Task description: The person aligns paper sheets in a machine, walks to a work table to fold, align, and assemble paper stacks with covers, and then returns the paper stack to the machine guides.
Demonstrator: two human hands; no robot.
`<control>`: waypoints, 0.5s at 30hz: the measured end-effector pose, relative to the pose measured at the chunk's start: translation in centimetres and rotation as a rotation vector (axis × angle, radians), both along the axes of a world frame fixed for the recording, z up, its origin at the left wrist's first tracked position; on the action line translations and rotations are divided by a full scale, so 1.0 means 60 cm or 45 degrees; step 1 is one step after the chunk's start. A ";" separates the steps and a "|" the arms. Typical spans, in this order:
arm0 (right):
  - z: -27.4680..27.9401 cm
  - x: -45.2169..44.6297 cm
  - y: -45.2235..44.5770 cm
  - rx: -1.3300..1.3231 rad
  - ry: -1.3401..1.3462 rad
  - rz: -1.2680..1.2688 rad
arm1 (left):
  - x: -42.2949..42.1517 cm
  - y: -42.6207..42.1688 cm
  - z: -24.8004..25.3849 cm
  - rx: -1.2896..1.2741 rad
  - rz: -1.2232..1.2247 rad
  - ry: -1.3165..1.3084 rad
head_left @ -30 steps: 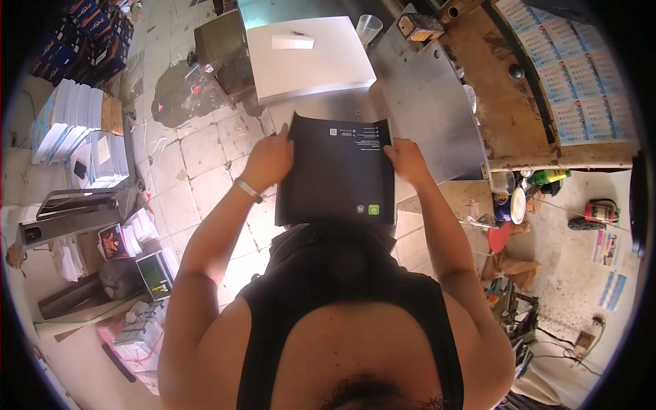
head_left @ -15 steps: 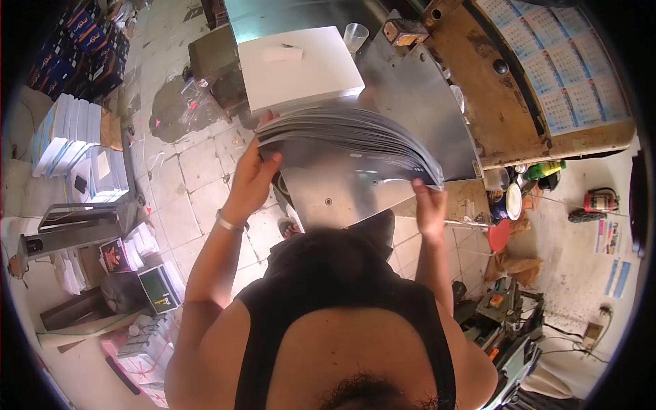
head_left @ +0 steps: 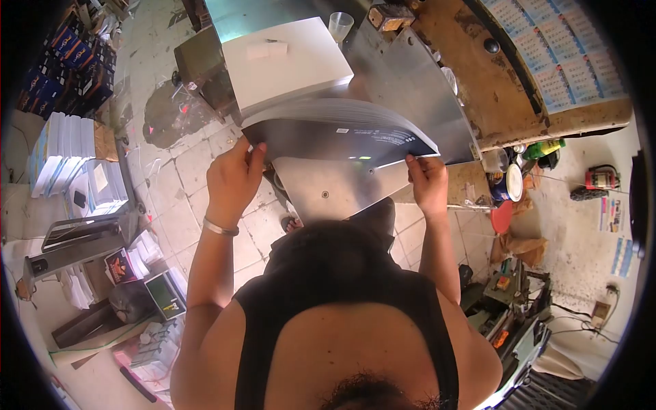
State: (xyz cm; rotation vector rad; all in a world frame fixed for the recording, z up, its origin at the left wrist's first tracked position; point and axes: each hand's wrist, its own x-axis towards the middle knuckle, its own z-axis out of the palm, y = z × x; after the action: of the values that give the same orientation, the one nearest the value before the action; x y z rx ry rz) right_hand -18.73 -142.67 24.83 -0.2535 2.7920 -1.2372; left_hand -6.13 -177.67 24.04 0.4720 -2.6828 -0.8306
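A stack of dark printed sheets (head_left: 335, 139) is bowed upward between my two hands, over the metal table (head_left: 326, 183). My left hand (head_left: 236, 171) grips its left end, with the thumb on the near face. The right end is pinched by my right hand (head_left: 427, 181), thumb on top and fingers curled below. White print and a small pale square show on the dark top face. Just beyond it lies a thick stack of white paper (head_left: 290, 68), with a small pale block (head_left: 267, 50) on it.
A clear plastic cup (head_left: 340, 26) stands beside the white paper. At right are a wooden bench (head_left: 465, 82) and a machine (head_left: 509, 294). Bundled paper stacks (head_left: 65, 147) and dark boxes (head_left: 72, 61) line the left. A red stool top (head_left: 502, 216) is at the right.
The sheets have tilted so that their dark printed face shows more, and their fanned edges are less spread. My right hand has risen slightly; my left has shifted left.
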 end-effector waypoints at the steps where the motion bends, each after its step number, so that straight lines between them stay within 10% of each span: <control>1: -0.006 -0.002 -0.002 -0.124 -0.052 -0.018 | 0.001 0.003 0.010 0.042 0.035 -0.151; 10: 0.009 -0.013 0.031 -0.913 -0.100 0.272 | 0.001 -0.015 -0.022 1.133 -0.232 0.495; 15: -0.068 -0.004 0.045 -0.977 -0.534 0.150 | 0.013 -0.026 -0.107 1.513 -0.130 -0.057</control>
State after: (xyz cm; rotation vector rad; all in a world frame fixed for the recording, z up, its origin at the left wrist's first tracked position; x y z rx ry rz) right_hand -18.96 -139.95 20.78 -0.1644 1.8356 -1.9931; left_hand -5.36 -179.23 17.60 0.5630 -1.9547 -2.4053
